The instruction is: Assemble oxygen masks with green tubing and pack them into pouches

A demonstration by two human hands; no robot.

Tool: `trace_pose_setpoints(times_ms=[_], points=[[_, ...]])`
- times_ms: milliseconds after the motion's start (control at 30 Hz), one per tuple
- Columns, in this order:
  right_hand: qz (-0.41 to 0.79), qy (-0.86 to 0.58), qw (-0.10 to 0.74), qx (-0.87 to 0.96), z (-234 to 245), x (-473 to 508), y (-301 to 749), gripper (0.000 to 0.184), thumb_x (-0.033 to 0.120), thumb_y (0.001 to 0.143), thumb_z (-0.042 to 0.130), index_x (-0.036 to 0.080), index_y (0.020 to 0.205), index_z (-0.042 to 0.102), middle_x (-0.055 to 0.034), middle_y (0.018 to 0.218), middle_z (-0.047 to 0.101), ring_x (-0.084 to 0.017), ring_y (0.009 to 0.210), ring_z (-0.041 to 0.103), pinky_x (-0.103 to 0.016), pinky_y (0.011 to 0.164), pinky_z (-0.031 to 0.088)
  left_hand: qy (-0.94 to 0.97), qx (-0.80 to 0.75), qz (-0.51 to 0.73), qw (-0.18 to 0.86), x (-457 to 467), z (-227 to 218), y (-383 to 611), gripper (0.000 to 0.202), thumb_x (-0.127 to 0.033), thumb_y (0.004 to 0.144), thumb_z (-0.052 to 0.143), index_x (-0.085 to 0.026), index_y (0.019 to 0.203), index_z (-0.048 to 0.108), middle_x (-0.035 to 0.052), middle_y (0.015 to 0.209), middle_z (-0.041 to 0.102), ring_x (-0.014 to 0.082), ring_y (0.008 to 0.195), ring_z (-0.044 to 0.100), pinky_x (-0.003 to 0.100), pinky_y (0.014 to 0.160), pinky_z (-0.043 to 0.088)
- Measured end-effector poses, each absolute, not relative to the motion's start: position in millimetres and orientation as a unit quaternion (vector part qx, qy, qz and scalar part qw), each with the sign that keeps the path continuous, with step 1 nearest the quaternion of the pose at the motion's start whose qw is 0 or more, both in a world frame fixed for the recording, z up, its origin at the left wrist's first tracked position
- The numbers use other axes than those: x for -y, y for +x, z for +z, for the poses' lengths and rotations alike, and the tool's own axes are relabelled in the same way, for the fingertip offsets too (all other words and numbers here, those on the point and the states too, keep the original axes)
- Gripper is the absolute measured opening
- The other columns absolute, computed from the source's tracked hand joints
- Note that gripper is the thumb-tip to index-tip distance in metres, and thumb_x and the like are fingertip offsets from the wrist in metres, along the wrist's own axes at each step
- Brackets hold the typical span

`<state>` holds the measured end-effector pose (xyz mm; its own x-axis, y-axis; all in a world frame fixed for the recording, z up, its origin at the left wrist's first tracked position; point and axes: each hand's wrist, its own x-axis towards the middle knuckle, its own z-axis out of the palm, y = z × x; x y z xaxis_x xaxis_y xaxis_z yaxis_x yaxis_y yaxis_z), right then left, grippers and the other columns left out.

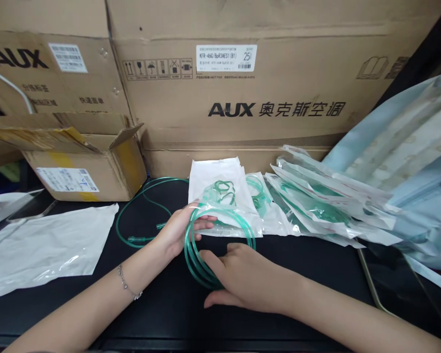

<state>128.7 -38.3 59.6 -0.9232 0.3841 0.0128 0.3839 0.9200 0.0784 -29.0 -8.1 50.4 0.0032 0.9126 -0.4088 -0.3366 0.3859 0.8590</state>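
A coil of clear green plastic tubing (253, 230) is held in several loops above the dark table. My left hand (180, 228) grips its upper left side, the fingers reaching inside the loops. At the lower right, my right hand (246, 274) has curled fingers over the loops, covering part of them; its thumb sticks out below. A loose length of the green tubing (118, 220) with clear green connectors (137, 239) lies behind my left forearm. Just beyond the coil sits a white and clear packet (215, 174) with green mask-like parts inside.
Several similar packets (316, 206) are piled at the right, near a dark phone (400, 279) and light blue fabric (419, 215). A flat white packet (47, 250) lies left. Behind stand a small open carton (106, 166) and large AUX cartons (169, 108).
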Motion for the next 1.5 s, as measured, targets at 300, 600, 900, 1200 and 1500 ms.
trace_pose_setpoints(times_ms=[300, 600, 900, 1200, 1500], points=[[-0.056, 0.227, -0.005, -0.972, 50.6, 42.8, 128.5, 0.041, 0.024, 0.083, 0.053, 0.005, 0.119, 0.047, -0.0150, 0.107, 0.058, -0.024, 0.095, 0.057, -0.034, 0.079, 0.047, 0.291, -0.553, 0.482, 0.615, 8.3, 51.1, -27.7, 0.024, -0.033, 0.082, 0.048, -0.013, 0.092, 0.058, 0.0091, 0.079, 0.070, 0.0140, 0.062, 0.065, 0.016, 0.038, 0.043], [-0.066, 0.259, -0.019, -0.964, 66.5, 37.7, 138.2, 0.072, -0.003, 0.067, 0.042, 0.006, 0.136, 0.023, -0.0204, 0.124, 0.049, -0.028, 0.106, 0.054, -0.041, 0.080, 0.048, 0.375, -0.526, 0.481, 0.592, 3.5, 51.6, -40.0, 0.040, -0.034, 0.084, 0.047, -0.014, 0.119, 0.053, 0.0139, 0.111, 0.063, 0.0216, 0.085, 0.065, 0.024, 0.053, 0.053], [-0.032, 0.297, -0.062, -0.952, 79.4, 29.6, 144.1, 0.067, -0.007, 0.068, 0.033, 0.009, 0.133, 0.029, -0.0183, 0.120, 0.053, -0.026, 0.106, 0.055, -0.041, 0.080, 0.049, 0.395, -0.406, 0.520, 0.640, 11.0, 59.6, -49.5, 0.045, -0.013, 0.081, 0.052, -0.016, 0.126, 0.048, 0.0094, 0.127, 0.053, 0.0173, 0.095, 0.062, 0.021, 0.071, 0.053], [0.117, 0.377, -0.031, -0.918, 65.5, 36.6, 119.7, 0.043, 0.006, 0.085, 0.030, 0.011, 0.126, 0.042, -0.0168, 0.092, 0.061, -0.027, 0.079, 0.062, -0.040, 0.065, 0.051, 0.427, -0.417, 0.499, 0.629, 25.6, 60.6, -61.4, 0.073, -0.005, 0.066, 0.068, -0.022, 0.132, 0.040, 0.0075, 0.119, 0.058, 0.0133, 0.084, 0.065, 0.018, 0.075, 0.051], [-0.081, 0.286, -0.167, -0.940, 75.6, 37.0, 156.0, 0.064, 0.050, 0.074, 0.058, 0.023, 0.128, 0.037, -0.0116, 0.132, 0.038, -0.028, 0.126, 0.031, -0.045, 0.099, 0.036, 0.381, -0.447, 0.542, 0.601, 25.0, 57.5, -55.8, 0.065, -0.001, 0.068, 0.064, -0.015, 0.129, 0.044, 0.0101, 0.129, 0.050, 0.0172, 0.089, 0.063, 0.023, 0.072, 0.058]])
